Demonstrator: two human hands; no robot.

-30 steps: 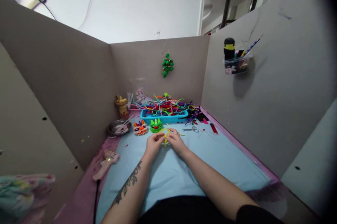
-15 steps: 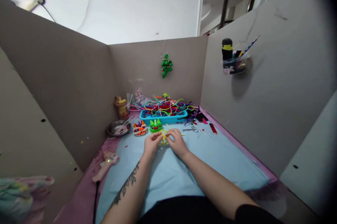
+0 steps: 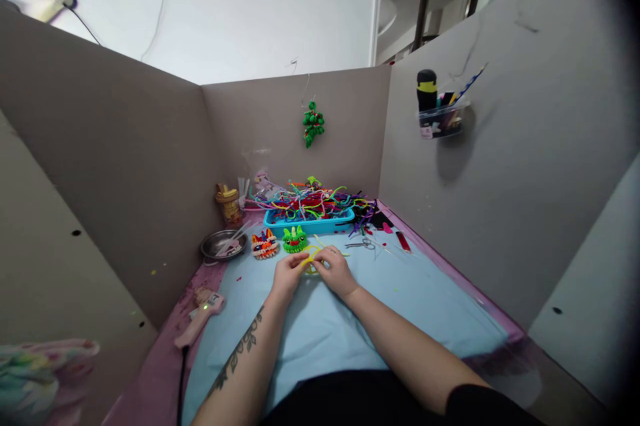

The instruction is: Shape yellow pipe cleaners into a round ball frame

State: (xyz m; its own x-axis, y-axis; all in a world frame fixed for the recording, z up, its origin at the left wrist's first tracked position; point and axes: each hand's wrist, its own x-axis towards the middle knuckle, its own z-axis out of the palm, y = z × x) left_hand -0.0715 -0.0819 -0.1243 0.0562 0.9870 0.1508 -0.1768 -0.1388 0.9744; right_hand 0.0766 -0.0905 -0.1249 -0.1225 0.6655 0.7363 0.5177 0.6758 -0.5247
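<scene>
My left hand (image 3: 291, 271) and my right hand (image 3: 335, 269) meet over the blue cloth (image 3: 340, 339), each pinching a yellow pipe cleaner (image 3: 311, 269) bent into loops. Fingers hide much of it, and a loose yellow end sticks out beyond the right hand. Just behind my hands sits a green pipe-cleaner animal head (image 3: 295, 239) with a red mouth. To its left is an orange and white one (image 3: 265, 244). Scissors (image 3: 361, 244) lie beyond my right hand.
A blue tray (image 3: 310, 225) heaped with coloured pipe cleaners stands at the back. On the left are a metal bowl (image 3: 223, 245), a patterned cup (image 3: 231, 208) and a pink glue gun (image 3: 201, 319) with its cord. Grey panels (image 3: 295, 119) enclose the table on three sides.
My fingertips have shifted slightly on the yellow pipe cleaner, and its loops look a little rounder. The camera view has moved slightly.
</scene>
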